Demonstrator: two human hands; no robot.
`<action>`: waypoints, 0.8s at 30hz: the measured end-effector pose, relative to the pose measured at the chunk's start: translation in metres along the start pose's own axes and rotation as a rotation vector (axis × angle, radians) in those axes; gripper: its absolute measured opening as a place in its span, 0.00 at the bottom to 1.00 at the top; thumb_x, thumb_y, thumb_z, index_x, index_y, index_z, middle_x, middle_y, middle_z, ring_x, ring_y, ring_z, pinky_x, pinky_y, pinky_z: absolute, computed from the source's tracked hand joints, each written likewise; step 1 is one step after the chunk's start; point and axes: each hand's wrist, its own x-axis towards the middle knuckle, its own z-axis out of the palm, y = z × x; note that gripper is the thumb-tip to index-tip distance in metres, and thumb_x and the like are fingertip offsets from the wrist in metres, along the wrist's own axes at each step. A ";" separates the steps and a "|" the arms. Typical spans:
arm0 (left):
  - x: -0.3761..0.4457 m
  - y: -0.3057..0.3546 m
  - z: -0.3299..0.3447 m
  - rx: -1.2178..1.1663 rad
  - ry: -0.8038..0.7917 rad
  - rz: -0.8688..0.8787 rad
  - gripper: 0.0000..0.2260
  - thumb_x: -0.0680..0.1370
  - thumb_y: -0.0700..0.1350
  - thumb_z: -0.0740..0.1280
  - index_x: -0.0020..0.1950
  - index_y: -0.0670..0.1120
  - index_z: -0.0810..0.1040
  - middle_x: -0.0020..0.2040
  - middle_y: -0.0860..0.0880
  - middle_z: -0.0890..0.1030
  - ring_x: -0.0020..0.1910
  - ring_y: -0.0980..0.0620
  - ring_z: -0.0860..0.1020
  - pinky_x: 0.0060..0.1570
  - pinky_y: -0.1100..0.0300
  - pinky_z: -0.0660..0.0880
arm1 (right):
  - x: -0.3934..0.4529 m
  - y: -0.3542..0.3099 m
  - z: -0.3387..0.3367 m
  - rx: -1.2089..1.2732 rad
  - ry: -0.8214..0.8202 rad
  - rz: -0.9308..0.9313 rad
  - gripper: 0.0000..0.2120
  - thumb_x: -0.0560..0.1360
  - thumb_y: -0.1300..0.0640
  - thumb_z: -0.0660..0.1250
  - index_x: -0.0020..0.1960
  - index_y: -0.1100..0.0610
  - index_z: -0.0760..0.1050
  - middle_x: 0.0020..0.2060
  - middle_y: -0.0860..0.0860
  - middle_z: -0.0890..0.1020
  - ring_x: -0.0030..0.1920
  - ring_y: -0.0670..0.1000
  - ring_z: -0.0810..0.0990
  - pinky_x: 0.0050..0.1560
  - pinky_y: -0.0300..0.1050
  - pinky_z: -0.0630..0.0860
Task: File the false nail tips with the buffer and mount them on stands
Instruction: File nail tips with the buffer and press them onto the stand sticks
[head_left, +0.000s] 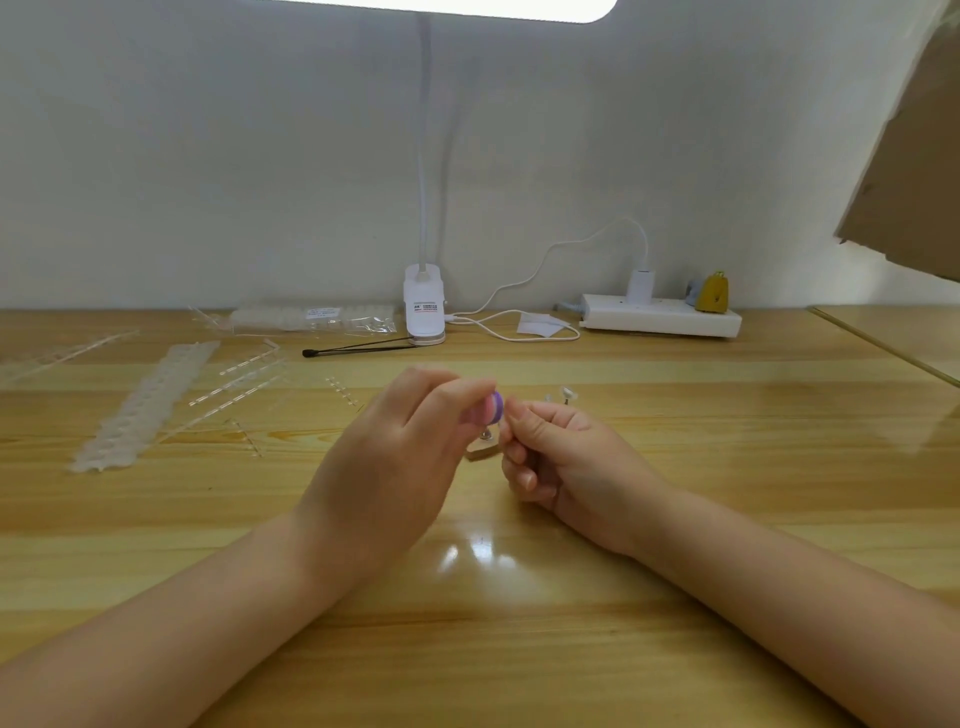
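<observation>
While raised above the wooden table (519, 597) at frame centre: left hand (384, 467) gripping pink-purple buffer (491, 409); right hand (561, 457), fingers curled, pinching something unseen just beside it.

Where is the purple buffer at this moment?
In the head view the buffer is near the middle, held above the table in the fingers of the left hand, close beside the right hand.
</observation>
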 end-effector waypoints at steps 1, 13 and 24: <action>0.000 0.002 0.001 -0.026 0.002 0.043 0.10 0.80 0.41 0.62 0.60 0.42 0.75 0.50 0.42 0.79 0.45 0.45 0.80 0.47 0.52 0.78 | 0.000 0.000 0.000 -0.004 -0.002 -0.005 0.11 0.74 0.52 0.64 0.35 0.55 0.77 0.29 0.50 0.71 0.25 0.45 0.68 0.25 0.34 0.61; -0.003 0.005 0.005 -0.004 -0.073 0.052 0.12 0.79 0.41 0.63 0.62 0.44 0.74 0.51 0.42 0.79 0.47 0.44 0.79 0.45 0.51 0.78 | 0.000 0.001 0.000 -0.009 0.029 0.003 0.10 0.77 0.55 0.62 0.39 0.58 0.74 0.28 0.50 0.70 0.25 0.45 0.67 0.24 0.34 0.61; -0.006 -0.007 0.007 0.084 -0.132 -0.033 0.14 0.77 0.38 0.66 0.62 0.45 0.75 0.51 0.42 0.79 0.46 0.41 0.78 0.43 0.47 0.77 | 0.000 -0.001 0.000 0.012 0.039 0.020 0.10 0.73 0.52 0.63 0.39 0.59 0.73 0.29 0.50 0.70 0.25 0.45 0.67 0.24 0.33 0.59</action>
